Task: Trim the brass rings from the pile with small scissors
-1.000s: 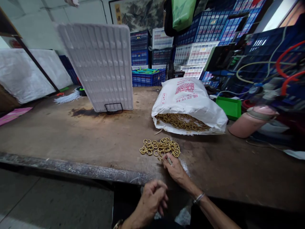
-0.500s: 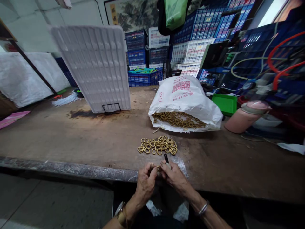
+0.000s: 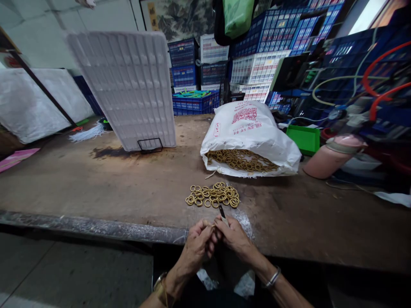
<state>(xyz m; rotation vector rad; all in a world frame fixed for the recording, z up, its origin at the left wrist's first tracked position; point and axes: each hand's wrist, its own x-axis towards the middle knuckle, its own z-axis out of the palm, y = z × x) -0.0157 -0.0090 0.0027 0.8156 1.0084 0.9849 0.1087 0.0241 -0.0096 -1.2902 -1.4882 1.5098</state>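
Note:
Just past the table's front edge, my left hand [image 3: 198,244] pinches a small brass-coloured ring [image 3: 213,226], mostly hidden by the fingers. My right hand [image 3: 235,238] is closed around a slim knife [image 3: 224,215], its dark tip pointing up and away from me. The fingertips of both hands meet at the ring. Beyond them a loose pile of brass-coloured rings [image 3: 214,195] lies on the wooden table [image 3: 128,192]. Behind the pile, a white woven sack [image 3: 250,132] lies on its side, its mouth towards me and full of similar rings.
A pale ribbed plastic panel [image 3: 128,90] stands in a black wire holder [image 3: 150,146] at the left. To the right are a green tray [image 3: 304,140] and a pink bottle [image 3: 334,157]. Blue and white crates [image 3: 260,68] are stacked behind the table.
My left fingers have shifted and turned slightly around the ring. The knife in my right hand has tilted a little to the left. The pile looks the same.

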